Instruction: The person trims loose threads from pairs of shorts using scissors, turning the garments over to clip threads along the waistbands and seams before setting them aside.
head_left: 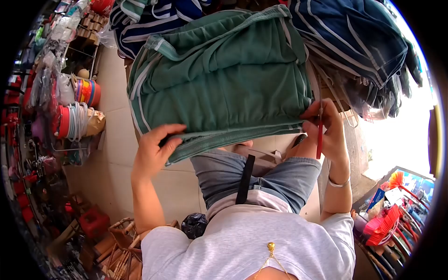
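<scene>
Two hands hold one stack of green cloth (pixel 224 93): the left hand (pixel 151 151) pinches its near edge, the right hand (pixel 332 133) its near right corner, along with one slim red-handled tool (pixel 320 137). Extending beyond both hands, the cloth looks folded, wrinkled, white-striped; layers are uncountable.

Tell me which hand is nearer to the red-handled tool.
Right. The red-handled tool lies against the right hand; the left hand is farther off, at the left side of the green cloth.
</scene>
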Action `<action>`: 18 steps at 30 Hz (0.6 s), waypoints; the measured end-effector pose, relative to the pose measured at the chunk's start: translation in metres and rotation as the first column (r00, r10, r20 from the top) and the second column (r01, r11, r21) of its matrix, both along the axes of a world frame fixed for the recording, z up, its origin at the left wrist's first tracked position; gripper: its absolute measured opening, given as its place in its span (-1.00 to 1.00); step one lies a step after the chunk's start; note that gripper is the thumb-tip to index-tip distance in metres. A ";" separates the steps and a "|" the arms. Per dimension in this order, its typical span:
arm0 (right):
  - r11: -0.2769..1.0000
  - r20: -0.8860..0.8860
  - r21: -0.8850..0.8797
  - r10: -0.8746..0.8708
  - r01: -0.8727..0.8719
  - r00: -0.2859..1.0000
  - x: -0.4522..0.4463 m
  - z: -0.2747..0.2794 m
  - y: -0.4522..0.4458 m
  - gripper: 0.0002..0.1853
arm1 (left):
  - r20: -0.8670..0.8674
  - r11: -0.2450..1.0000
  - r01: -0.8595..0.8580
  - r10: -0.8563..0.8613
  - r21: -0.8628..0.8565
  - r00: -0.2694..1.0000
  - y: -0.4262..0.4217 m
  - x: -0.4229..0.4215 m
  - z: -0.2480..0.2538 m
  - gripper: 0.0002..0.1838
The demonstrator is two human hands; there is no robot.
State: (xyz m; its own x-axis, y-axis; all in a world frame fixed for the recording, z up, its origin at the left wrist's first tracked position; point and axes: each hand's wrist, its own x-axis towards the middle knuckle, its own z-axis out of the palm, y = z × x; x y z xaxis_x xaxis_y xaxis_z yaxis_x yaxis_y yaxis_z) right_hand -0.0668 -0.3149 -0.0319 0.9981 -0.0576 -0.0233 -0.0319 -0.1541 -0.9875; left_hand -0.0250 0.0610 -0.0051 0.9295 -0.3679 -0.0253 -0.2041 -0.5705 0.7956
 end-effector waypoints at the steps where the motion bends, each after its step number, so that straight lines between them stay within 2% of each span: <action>1: 1.000 0.002 -0.001 0.002 -0.002 1.000 0.002 0.001 0.000 -0.71 | 0.002 1.000 -0.002 0.002 -0.001 1.000 0.001 0.002 -0.002 -0.71; 3: 0.998 -0.033 0.056 -0.006 0.007 0.999 0.006 0.002 0.001 -0.71 | -0.048 0.996 -0.055 0.051 -0.072 0.998 0.004 0.009 -0.004 -0.74; 4: 0.998 -0.033 0.056 -0.004 0.006 0.999 0.007 0.002 0.001 -0.71 | -0.075 0.995 -0.090 0.087 -0.043 0.993 0.004 0.012 -0.003 -0.73; 5: 0.994 -0.016 -0.106 -0.011 0.010 1.000 0.009 0.002 0.003 -0.70 | -0.075 0.995 -0.092 0.088 -0.043 0.993 0.004 0.014 0.001 -0.73; 6: 0.964 0.002 -0.265 -0.014 0.015 1.000 0.010 0.003 0.005 -0.70 | -0.103 0.996 -0.084 0.087 0.034 0.991 0.003 0.017 0.005 -0.73; 7: 0.964 0.003 -0.265 -0.013 0.014 1.000 0.010 0.004 0.008 -0.70 | -0.130 0.991 -0.071 0.085 0.111 0.988 0.003 0.018 0.008 -0.73; 9: 0.880 0.102 -0.472 -0.013 0.060 0.995 0.011 0.007 0.012 -0.69 | -0.119 0.990 -0.061 0.076 0.128 0.990 0.008 0.017 0.006 -0.74; 10: 0.880 0.102 -0.471 -0.012 0.059 0.995 0.012 0.006 0.013 -0.69 | -0.108 0.988 -0.050 0.066 0.144 0.992 0.011 0.016 0.006 -0.75; 11: 0.928 0.070 -0.365 -0.059 0.081 0.996 0.012 0.005 0.013 -0.70 | -0.107 0.988 -0.051 0.067 0.144 0.992 0.015 0.014 0.007 -0.75; 12: 0.961 0.033 -0.255 -0.103 0.108 0.994 0.013 0.004 0.013 -0.70 | -0.057 0.972 -0.081 0.095 0.220 0.994 0.019 0.012 0.009 -0.77; 13: 0.961 0.033 -0.255 -0.103 0.108 0.994 0.013 0.001 0.012 -0.70 | -0.005 0.949 -0.113 0.119 0.293 0.993 0.022 0.009 0.010 -0.80; 15: 0.993 0.094 0.015 -0.116 0.115 0.989 0.014 -0.005 0.009 -0.71 | -0.054 0.942 -0.148 0.172 0.301 0.984 0.026 0.005 0.012 -0.82; 16: 0.990 0.029 0.092 -0.110 0.107 0.993 0.014 -0.002 0.008 -0.70 | -0.101 0.933 -0.182 0.223 0.311 0.970 0.029 0.003 0.013 -0.85; 17: 0.990 0.030 0.091 -0.109 0.106 0.994 0.015 -0.001 0.009 -0.70 | -0.100 0.933 -0.183 0.224 0.310 0.970 0.034 0.002 0.007 -0.85; 18: 0.966 0.049 0.225 -0.145 0.131 0.988 0.017 0.000 0.011 -0.69 | -0.111 0.968 -0.243 0.249 0.068 0.962 0.043 0.002 -0.004 -0.87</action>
State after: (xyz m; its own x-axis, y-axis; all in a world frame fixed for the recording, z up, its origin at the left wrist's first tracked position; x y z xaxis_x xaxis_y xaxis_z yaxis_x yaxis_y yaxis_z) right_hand -0.0498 -0.3041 -0.0321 0.9806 -0.1957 0.0137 0.0277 0.0690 -0.9972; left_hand -0.0232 0.1036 -0.0088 0.9805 -0.1234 -0.1531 0.0408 -0.6339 0.7723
